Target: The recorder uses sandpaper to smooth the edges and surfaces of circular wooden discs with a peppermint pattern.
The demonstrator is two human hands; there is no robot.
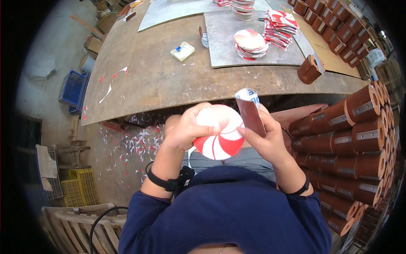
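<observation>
The red-and-white disc [230, 146] is hiding several fingers of the left hand [182, 130]; the view's upper edge is cutting off a stack of discs [243, 11]; floor scraps [138, 146] are appearing too small to distinguish.

Disc [223, 137]: round, red-and-white swirl facing me, gripped in my left hand [186, 127] | curled sheet [252, 116]: brown face, white blue-printed back, tilted, pinched in my right hand [270, 134], beside the disc

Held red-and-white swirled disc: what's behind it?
Behind the round red-and-white swirled disc, the left hand shows partly at the upper left; grey lap fabric shows past the lower edge. The disc's back, any fingers against it and whatever lies straight beneath are covered.
</observation>
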